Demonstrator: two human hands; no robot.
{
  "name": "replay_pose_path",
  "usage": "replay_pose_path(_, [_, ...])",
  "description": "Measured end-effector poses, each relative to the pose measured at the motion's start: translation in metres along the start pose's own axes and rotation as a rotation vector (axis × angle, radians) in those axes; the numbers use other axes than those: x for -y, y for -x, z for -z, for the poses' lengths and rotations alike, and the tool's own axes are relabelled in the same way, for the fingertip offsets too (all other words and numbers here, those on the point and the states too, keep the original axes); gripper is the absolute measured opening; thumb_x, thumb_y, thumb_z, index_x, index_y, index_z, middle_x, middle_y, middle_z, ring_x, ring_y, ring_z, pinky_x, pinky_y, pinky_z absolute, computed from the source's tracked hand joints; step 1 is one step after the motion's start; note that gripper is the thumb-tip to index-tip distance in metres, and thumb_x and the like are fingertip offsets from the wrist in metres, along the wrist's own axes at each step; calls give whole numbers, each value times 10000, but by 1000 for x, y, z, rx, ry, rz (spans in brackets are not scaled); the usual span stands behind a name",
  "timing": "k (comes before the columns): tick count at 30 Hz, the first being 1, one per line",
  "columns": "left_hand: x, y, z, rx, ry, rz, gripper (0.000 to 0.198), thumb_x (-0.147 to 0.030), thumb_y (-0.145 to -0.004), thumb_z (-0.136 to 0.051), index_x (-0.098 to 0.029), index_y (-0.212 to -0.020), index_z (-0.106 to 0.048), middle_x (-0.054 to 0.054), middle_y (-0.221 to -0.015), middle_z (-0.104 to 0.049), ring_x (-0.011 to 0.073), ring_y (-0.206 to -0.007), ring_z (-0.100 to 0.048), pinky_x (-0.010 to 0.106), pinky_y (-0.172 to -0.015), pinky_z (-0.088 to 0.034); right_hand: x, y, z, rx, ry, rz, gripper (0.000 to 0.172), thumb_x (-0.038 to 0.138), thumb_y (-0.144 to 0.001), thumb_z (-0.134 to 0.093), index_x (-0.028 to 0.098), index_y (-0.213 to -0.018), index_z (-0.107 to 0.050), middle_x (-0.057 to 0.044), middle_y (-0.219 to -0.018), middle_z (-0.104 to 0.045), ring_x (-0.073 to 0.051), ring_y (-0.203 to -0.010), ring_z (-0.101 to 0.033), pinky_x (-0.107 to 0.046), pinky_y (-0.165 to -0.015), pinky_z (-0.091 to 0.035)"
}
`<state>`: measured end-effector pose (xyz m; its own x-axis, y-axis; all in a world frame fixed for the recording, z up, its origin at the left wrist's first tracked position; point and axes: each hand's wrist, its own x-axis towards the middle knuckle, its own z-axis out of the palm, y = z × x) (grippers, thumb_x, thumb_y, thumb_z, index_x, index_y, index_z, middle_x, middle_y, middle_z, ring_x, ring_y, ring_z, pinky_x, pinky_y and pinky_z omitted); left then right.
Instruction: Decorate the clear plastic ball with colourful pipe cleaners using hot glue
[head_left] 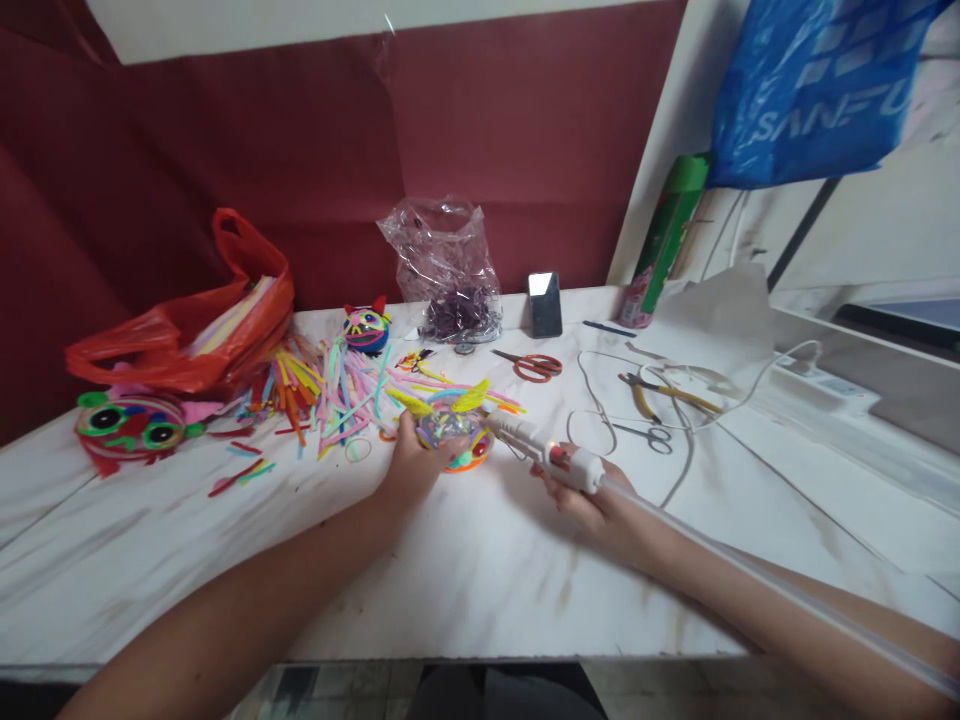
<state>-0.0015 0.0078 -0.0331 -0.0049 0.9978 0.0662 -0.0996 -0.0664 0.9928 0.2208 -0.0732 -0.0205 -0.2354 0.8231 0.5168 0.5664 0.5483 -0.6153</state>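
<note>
Left hand (416, 462): closed on the left side of the winged craft ball (454, 432); the fingers curl around it and keep it down on the tabletop (465, 580).
Right hand (592, 497): closed around the grip of the glue gun (551, 456), just to the right of the ball.
Winged craft ball: round, many colours, two yellow wings on top; it lies about halfway between the near edge and the far edge of the tabletop.
Glue gun: white, with the nozzle pointing left at the ball. I cannot tell if the tip touches it.
Pipe cleaners (330, 385): a loose colourful pile, toward the far edge, left of the ball.
Cat-face ball (366, 327): behind the pile, near the far edge.
Red plastic bag (202, 330): at the far left, with coloured sheets inside.
Green-eyed figure (127, 425): at the left edge, in front of the red bag.
Clear bag (450, 270): at the far edge, with purple pieces inside.
Phone (545, 303): stands upright at the far edge, right of the clear bag.
Red scissors (536, 366): in front of the phone.
Pliers (667, 392): yellow handles, toward the right edge.
Small scissors (649, 436): just in front of the pliers.
</note>
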Motion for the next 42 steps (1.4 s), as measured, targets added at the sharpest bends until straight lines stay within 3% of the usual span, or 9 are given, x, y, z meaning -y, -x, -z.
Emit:
replay_pose_path(7, [2,-1,1,-12,-27,-12,610,-282,-538,-859,-227,-1031,-504,41,-1010,-666,226,-950,-651,328,-825,-516,1,-1,0,10,4,-63,114,256,-833,-466,233,-781,-564,-19,-696,-620,-166,-617,-594,-265,-568,-475])
replay_pose_path(42, [0,1,1,16,-57,1,621,-302,-553,-858,-228,-1041,-481,42,-1029,-664,231,-961,-645,348,-833,-513,-5,3,0,11,-25,-60,95,231,-832,-470,231,-761,-532,-23,-703,-619,-170,-634,-594,-271,-590,-480])
